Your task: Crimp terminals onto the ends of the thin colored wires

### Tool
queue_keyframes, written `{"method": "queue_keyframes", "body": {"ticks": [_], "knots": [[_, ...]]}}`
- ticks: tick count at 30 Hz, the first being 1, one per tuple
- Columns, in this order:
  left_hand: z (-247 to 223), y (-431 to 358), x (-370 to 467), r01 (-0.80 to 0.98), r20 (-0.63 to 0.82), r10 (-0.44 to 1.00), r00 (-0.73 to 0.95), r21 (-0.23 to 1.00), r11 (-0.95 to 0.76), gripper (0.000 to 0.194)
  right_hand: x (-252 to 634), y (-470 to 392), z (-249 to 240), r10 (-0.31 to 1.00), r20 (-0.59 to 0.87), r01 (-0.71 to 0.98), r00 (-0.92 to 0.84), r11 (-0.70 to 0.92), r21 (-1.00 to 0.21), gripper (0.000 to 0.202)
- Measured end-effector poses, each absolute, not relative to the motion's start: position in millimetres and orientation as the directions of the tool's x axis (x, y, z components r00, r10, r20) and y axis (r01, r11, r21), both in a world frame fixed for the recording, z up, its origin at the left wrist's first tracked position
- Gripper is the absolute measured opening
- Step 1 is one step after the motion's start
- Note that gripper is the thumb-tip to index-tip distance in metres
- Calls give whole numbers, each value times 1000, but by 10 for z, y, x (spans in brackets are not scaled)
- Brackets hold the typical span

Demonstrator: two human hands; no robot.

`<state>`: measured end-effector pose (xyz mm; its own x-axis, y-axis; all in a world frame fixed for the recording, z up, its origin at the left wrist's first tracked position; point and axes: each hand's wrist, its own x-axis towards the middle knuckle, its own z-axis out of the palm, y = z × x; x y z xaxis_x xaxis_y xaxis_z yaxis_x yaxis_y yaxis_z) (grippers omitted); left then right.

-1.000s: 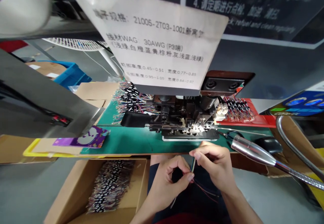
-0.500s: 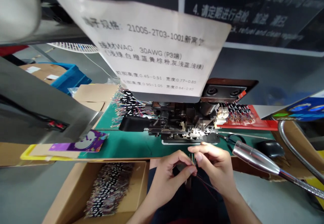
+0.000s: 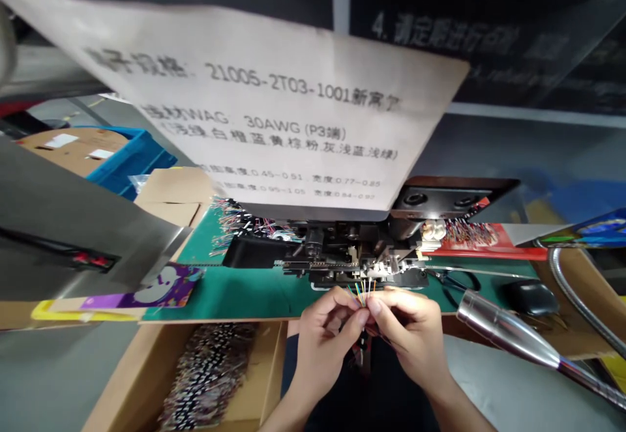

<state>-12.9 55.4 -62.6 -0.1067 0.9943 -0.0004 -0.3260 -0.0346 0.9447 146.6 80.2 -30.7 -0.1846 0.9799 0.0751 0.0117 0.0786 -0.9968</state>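
Observation:
Several thin coloured wires [image 3: 362, 294] fan upward from between my fingertips, their tips in front of the crimping machine [image 3: 376, 266]. My left hand [image 3: 325, 334] pinches them from the left, thumb against forefinger. From the right, my right hand [image 3: 408, 328] closes thumb and forefinger on the same bunch, and the two thumbs almost meet. Below the hands, the rest of the wire bundle hangs dark against my lap, partly hidden by the fingers. A strip of terminals [image 3: 337, 265] runs into the machine from the left.
An open cardboard box [image 3: 274, 373] with piled wire harnesses [image 3: 210, 373] stands below left. More harnesses [image 3: 239, 220] lie behind on the green mat [image 3: 254, 295]. At right are a lamp head [image 3: 508, 328], pliers [image 3: 452, 280], a black mouse-shaped object [image 3: 531, 296] and a red tray [image 3: 518, 251].
Both hands have drawn together, and the wire ends now spread upward in a fan. My right fingers have closed down onto the bunch. The view has shifted closer to the paper label.

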Motion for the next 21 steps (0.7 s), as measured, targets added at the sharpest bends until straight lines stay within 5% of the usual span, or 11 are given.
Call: {"method": "queue_keyframes", "body": {"ticks": [6,21], "knots": [[-640,620,-64,-272,88,977,-195,952,-140,15,1373,860,-294,968,-221,-237,-120,-244,-940,45],[-581,666,25,-187,150,946,-287,960,-209,9,1342,949,-394,968,-233,-323,-96,-252,-912,51]]}}
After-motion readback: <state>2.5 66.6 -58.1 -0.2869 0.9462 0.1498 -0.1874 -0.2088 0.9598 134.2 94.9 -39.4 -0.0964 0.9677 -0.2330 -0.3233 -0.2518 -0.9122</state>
